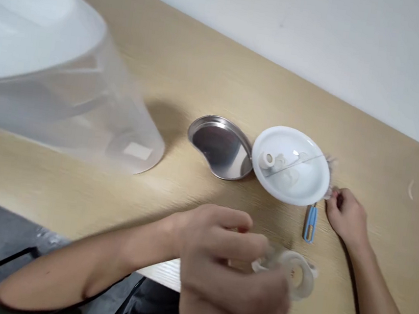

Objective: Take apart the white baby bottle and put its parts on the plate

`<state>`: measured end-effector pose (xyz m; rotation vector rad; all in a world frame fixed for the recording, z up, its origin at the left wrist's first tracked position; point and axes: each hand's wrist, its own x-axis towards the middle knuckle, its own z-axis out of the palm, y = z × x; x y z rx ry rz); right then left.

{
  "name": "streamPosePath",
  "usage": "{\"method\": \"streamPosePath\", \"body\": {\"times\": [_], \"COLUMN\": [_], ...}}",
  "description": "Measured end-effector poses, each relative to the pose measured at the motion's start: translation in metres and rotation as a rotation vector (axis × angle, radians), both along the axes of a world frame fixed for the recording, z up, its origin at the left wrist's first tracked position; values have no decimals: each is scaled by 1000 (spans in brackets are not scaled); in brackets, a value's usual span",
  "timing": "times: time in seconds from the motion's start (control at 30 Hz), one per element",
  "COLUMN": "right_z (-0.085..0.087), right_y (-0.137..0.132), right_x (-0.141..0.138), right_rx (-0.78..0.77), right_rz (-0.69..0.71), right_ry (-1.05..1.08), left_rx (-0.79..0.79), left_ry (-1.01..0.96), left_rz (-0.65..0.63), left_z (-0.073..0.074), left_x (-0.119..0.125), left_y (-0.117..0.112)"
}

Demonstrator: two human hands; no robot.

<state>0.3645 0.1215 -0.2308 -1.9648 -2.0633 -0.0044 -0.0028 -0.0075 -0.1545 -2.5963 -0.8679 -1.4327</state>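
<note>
My left hand [232, 278] is in the foreground, above the table's near edge, with its fingers curled in. A blurred whitish bit shows at its fingertips, and I cannot make out what it is. Right beside those fingers is a translucent ring [305, 280], like a roll of clear tape; whether the fingers touch it is unclear. Farther right, my right hand [346, 216] is closed at the rim of a white bowl [307, 193], pinching something clear and crinkled. The bowl holds a small white ring [268, 159], clear pieces and a thin rod.
A steel kidney dish [220, 150] touches the bowl's left side. A blue handle [311, 224] lies just in front of the bowl. On the left, a large translucent container [122, 114] lies tilted on the wooden table [221, 71]. A white wall runs behind.
</note>
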Motion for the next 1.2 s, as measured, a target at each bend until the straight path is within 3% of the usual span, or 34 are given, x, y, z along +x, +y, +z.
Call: {"method": "streamPosePath", "body": {"times": [0.07, 0.13, 0.2, 0.5, 1.0, 1.2], "right_z": [0, 0, -1, -3, -8, -2], "right_y": [-1, -1, -1, 1, 5, 6], "right_x": [-4, -7, -9, -12, -10, -8], "right_rx": [6, 16, 22, 34, 56, -11], "right_rz": [21, 33, 40, 54, 62, 30], "right_ry": [31, 53, 74, 117, 120, 185], "left_rx": [180, 165, 110, 124, 199, 192], "left_ry": [-1, 120, 197, 184, 130, 70], "left_rz": [-218, -289, -298, -313, -327, -342], "left_z": [6, 8, 5, -19, -15, -18], "left_x": [-4, -6, -7, -7, -3, 2], "left_y": [24, 38, 45, 57, 73, 79]}}
